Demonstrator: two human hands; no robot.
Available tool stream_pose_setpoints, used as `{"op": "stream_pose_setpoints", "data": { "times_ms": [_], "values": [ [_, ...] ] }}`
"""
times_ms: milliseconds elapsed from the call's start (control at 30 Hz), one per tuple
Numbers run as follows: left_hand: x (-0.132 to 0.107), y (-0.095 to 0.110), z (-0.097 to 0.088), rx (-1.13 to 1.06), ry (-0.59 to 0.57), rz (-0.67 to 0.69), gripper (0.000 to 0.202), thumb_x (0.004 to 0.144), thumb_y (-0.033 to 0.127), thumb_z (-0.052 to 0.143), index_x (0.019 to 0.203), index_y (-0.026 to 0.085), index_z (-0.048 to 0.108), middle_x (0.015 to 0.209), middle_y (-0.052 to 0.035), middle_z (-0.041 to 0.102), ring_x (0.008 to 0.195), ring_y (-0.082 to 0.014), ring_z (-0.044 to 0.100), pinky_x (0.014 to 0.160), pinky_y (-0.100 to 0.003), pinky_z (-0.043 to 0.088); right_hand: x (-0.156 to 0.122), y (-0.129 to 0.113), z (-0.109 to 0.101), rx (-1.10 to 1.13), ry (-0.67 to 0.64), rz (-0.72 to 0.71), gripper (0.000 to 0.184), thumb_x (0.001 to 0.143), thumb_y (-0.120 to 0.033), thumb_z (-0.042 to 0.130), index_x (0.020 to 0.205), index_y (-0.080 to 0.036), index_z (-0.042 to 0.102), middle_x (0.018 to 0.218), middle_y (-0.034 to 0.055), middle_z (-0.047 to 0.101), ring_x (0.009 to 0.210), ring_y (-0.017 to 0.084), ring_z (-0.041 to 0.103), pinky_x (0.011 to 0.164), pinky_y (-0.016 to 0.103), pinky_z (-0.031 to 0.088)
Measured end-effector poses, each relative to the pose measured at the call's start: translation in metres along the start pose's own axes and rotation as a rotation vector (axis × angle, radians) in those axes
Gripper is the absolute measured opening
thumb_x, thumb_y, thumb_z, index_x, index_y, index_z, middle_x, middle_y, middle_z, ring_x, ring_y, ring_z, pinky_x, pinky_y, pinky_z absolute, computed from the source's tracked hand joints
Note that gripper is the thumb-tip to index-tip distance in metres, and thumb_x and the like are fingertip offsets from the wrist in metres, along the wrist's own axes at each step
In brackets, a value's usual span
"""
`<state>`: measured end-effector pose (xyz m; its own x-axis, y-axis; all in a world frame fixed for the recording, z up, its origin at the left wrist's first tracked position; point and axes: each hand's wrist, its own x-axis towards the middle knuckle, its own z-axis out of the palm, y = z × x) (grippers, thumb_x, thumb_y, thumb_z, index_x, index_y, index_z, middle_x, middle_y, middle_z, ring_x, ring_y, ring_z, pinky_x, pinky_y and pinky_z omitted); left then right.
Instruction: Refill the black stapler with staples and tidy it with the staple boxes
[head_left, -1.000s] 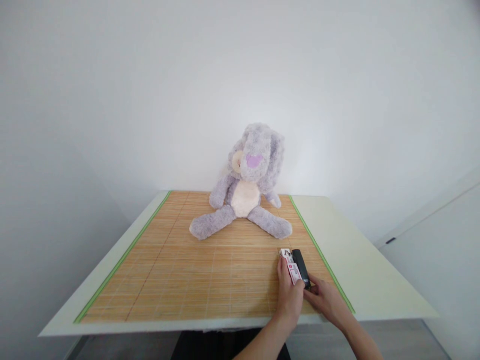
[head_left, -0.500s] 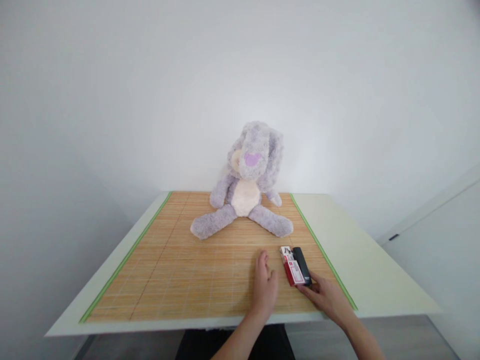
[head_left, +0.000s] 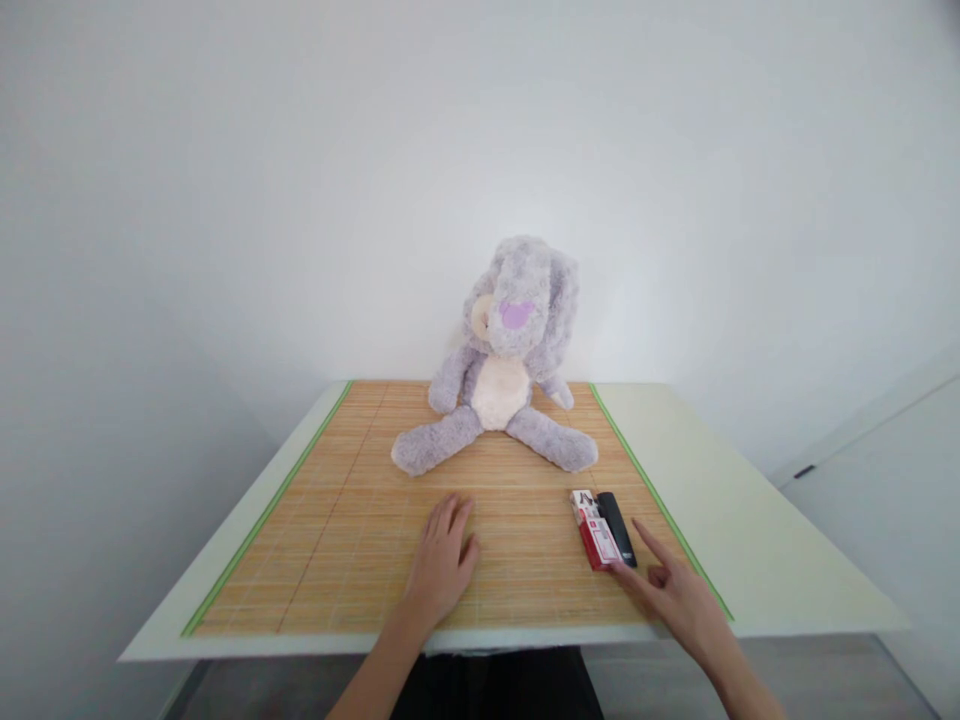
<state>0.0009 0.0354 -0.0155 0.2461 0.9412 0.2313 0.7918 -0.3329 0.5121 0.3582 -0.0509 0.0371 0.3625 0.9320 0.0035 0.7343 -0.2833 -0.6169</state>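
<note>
My left hand (head_left: pixel 441 562) lies palm down on the bamboo mat (head_left: pixel 360 570), with its fingers stretched forward and nothing in it. At the right, my right hand (head_left: pixel 679 602) is open, thumb and index finger spread apart and the other fingers curled in. Its thumb tip is at the near end of a red and white box (head_left: pixel 603 546); whether it touches cannot be made out. The index finger points forward, clear of the black stapler (head_left: pixel 617 530). A smaller white and red box (head_left: pixel 583 505) lies at the far end of the red one, and both lie alongside the stapler.
A grey plush rabbit (head_left: pixel 502 395) sits at the back of the mat before the white wall (head_left: pixel 300 180), its legs spread towards me. The white table (head_left: pixel 720 500) shows on both sides of the mat, and its front edge runs close to my wrists.
My left hand has moved left, away from the boxes, and lowered flat onto the mat. My right index finger has come off the stapler and opened out. The camera view has shifted slightly.
</note>
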Motion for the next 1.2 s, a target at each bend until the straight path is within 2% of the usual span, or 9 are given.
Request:
{"op": "stream_pose_setpoints", "data": {
  "times_ms": [133, 233, 300, 367, 433, 500, 600, 767, 1200],
  "values": [
    [-0.009, 0.009, 0.004, 0.03, 0.0, -0.034, 0.06, 0.098, 0.04, 0.048, 0.157, 0.027, 0.042, 0.167, -0.0045, 0.032, 0.158, -0.029, 0.021, 0.131, -0.051, 0.012, -0.021, -0.037, 0.027, 0.141, 0.117, -0.081, 0.071, 0.093, -0.07, 0.051, 0.142, -0.019, 0.06, 0.054, -0.0066, 0.042, 0.05, 0.016, 0.045, 0.054, 0.027, 0.037],
    [-0.011, 0.016, 0.007, 0.033, 0.015, -0.06, 0.062, 0.098, 0.042, 0.048, 0.158, 0.028, 0.039, 0.169, -0.0036, 0.029, 0.159, -0.029, 0.018, 0.13, -0.053, 0.008, -0.03, -0.078, 0.065, 0.163, 0.012, -0.248, 0.06, 0.095, -0.066, 0.052, 0.131, -0.02, 0.069, 0.06, -0.003, 0.051, 0.056, 0.015, 0.052, 0.061, 0.027, 0.043],
    [-0.011, 0.017, 0.006, 0.021, 0.017, -0.062, 0.062, 0.098, 0.043, 0.047, 0.158, 0.029, 0.039, 0.169, -0.0029, 0.029, 0.159, -0.0285, 0.018, 0.13, -0.052, 0.008, -0.029, -0.1, 0.089, 0.131, -0.054, -0.283, 0.056, 0.099, -0.062, 0.047, 0.127, -0.021, 0.072, 0.062, -0.0008, 0.057, 0.057, 0.016, 0.055, 0.062, 0.027, 0.044],
    [-0.011, 0.018, 0.005, 0.012, 0.014, -0.061, 0.061, 0.099, 0.043, 0.047, 0.158, 0.03, 0.039, 0.169, -0.0024, 0.029, 0.158, -0.0284, 0.019, 0.131, -0.052, 0.008, -0.024, -0.113, 0.108, 0.096, -0.062, -0.323, 0.052, 0.103, -0.055, 0.04, 0.129, -0.021, 0.07, 0.078, 0.0046, 0.069, 0.071, 0.019, 0.064, 0.073, 0.029, 0.05],
    [-0.011, 0.018, 0.004, 0.019, 0.008, -0.065, 0.061, 0.099, 0.043, 0.047, 0.158, 0.03, 0.039, 0.169, -0.0021, 0.029, 0.158, -0.0285, 0.019, 0.131, -0.052, 0.007, -0.019, -0.117, 0.123, 0.024, -0.035, -0.407, 0.049, 0.105, -0.048, 0.037, 0.139, -0.024, 0.064, 0.113, 0.0099, 0.072, 0.106, 0.024, 0.066, 0.096, 0.035, 0.05],
    [-0.012, 0.018, 0.004, 0.033, 0.008, -0.077, 0.061, 0.099, 0.044, 0.047, 0.158, 0.03, 0.039, 0.169, -0.0019, 0.028, 0.159, -0.0291, 0.018, 0.13, -0.054, 0.005, -0.016, -0.117, 0.136, -0.105, -0.01, -0.473, 0.053, 0.105, -0.046, 0.039, 0.152, -0.026, 0.05, 0.148, 0.0099, 0.056, 0.14, 0.028, 0.047, 0.117, 0.044, 0.036],
    [-0.012, 0.019, 0.006, 0.047, 0.025, -0.095, 0.063, 0.098, 0.046, 0.049, 0.158, 0.031, 0.038, 0.169, -0.0019, 0.027, 0.159, -0.0313, 0.013, 0.13, -0.057, 0.0, -0.017, -0.113, 0.152, -0.312, -0.006, -0.448, 0.062, 0.104, -0.046, 0.04, 0.162, -0.025, 0.032, 0.169, 0.0072, 0.027, 0.157, 0.032, 0.018, 0.126, 0.054, 0.017],
    [-0.012, 0.019, 0.007, 0.037, 0.059, -0.096, 0.065, 0.097, 0.047, 0.051, 0.158, 0.034, 0.038, 0.169, -0.0008, 0.028, 0.16, -0.0322, 0.009, 0.129, -0.057, -0.005, -0.022, -0.112, 0.164, -0.435, -0.012, -0.384, 0.064, 0.105, -0.047, 0.035, 0.165, -0.027, 0.022, 0.172, 0.0037, 0.012, 0.159, 0.032, 0.005, 0.126, 0.059, 0.005],
    [-0.012, 0.025, 0.003, -0.052, 0.065, -0.11, 0.063, 0.097, 0.048, 0.052, 0.157, 0.033, 0.04, 0.169, -0.0012, 0.028, 0.16, -0.0339, 0.007, 0.128, -0.059, -0.005, -0.026, -0.118, 0.164, -0.5, 0.006, -0.298, 0.068, 0.105, -0.048, 0.034, 0.166, -0.02, 0.02, 0.172, 0.0052, 0.008, 0.159, 0.036, -0.005, 0.124, 0.064, -0.002]
  ]
}}
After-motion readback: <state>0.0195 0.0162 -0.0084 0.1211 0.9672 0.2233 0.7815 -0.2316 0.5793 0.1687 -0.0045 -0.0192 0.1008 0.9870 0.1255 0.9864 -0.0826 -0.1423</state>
